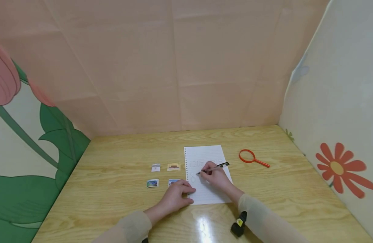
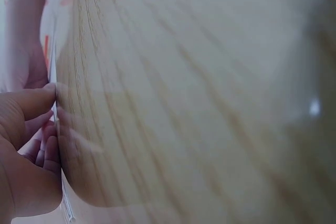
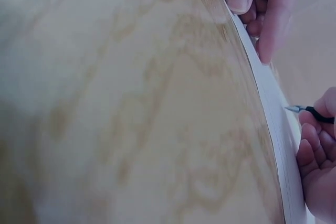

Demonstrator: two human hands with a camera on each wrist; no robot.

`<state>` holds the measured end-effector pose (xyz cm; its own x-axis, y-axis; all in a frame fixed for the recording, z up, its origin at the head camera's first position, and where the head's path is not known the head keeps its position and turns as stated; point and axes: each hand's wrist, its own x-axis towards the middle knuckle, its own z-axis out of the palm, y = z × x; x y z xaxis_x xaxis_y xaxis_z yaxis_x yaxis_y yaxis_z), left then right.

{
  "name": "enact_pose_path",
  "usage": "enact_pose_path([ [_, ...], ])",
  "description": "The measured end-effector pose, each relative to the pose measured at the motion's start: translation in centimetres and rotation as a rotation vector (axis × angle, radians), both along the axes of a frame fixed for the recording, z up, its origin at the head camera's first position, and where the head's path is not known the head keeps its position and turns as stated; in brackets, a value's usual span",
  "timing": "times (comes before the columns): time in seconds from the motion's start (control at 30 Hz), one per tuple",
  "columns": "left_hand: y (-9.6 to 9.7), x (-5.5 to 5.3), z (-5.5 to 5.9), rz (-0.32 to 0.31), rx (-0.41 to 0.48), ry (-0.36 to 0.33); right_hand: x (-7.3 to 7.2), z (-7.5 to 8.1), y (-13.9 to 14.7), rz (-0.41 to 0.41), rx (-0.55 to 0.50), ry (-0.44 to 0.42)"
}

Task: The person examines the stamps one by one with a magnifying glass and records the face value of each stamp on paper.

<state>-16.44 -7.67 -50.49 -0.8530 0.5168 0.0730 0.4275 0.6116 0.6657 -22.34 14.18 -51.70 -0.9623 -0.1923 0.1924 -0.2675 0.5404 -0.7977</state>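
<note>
A lined sheet of paper (image 1: 204,153) with holes down its left edge lies on the wooden table, bearing faint writing near its middle. My right hand (image 1: 216,177) grips a black pen (image 1: 221,165), its tip down at the left part of the sheet; the metal tip also shows in the right wrist view, close over the paper (image 3: 275,114). My left hand (image 1: 176,195) rests at the sheet's lower left edge, thumb and fingers spread on it. Part of a small picture card (image 1: 173,181) is hidden behind the left hand's fingers.
Left of the sheet lie more small picture cards: a pale one (image 1: 155,167), a yellow one (image 1: 174,167) and a landscape one (image 1: 152,183). A red magnifying glass (image 1: 254,158) lies to the right. Printed cloth walls (image 1: 138,67) enclose the table (image 1: 113,202).
</note>
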Motion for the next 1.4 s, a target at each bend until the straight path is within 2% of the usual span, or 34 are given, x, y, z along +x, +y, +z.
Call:
enact_pose_path([
  [0.27,-0.1,0.0,-0.2,-0.008,0.005,0.014,0.7,0.1,0.5,0.117,0.003,0.01],
  [0.37,-0.1,0.0,-0.2,-0.008,0.003,0.014,0.9,0.1,0.8,0.137,0.0,0.007],
  [0.47,-0.1,0.1,-0.2,-0.003,-0.001,0.002,0.9,0.3,1.0,0.119,0.0,-0.005],
  [0.63,-0.1,0.0,-0.2,0.0,-0.002,-0.006,0.6,0.3,1.0,0.044,-0.008,-0.016],
  [0.83,-0.1,0.0,-0.2,-0.003,0.0,0.005,-0.2,-0.3,0.7,-0.01,-0.035,0.093],
  [0.93,-0.2,0.0,-0.2,-0.012,0.004,0.02,-0.5,-0.4,0.4,-0.016,-0.043,0.111],
  [1.4,-0.1,0.0,-0.2,-0.016,0.003,0.033,-0.5,-0.1,0.2,0.005,-0.088,0.002],
])
